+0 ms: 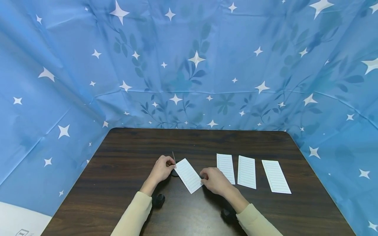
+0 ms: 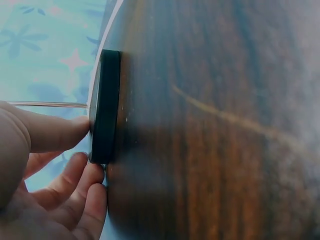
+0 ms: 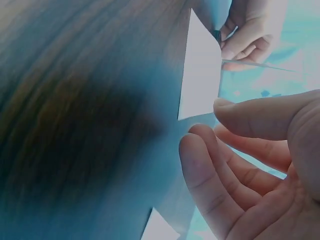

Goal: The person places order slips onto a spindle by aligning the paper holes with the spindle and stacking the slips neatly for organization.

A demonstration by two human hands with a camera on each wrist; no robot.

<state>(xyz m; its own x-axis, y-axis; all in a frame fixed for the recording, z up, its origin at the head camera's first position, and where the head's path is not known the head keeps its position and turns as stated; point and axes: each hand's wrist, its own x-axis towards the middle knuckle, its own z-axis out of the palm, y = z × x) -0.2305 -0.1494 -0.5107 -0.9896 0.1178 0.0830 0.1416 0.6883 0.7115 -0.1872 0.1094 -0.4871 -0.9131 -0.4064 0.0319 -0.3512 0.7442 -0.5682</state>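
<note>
My left hand pinches the rim of a flat dark base with its thumb and fingers. A thin straight rod stands up beside the thumb and appears joined to that base; the hand hides most of both. Just right of it, a white lined card lies slanted, its upper corner close to the rod. At the card's lower right corner is my right hand. In the right wrist view its thumb is at the card's edge, with the other fingers loosely bent and apart from the thumb.
Three more white lined cards lie to the right: one partly behind my right hand, a middle card and a far right card. The dark wooden table ends before a blue starry curtain.
</note>
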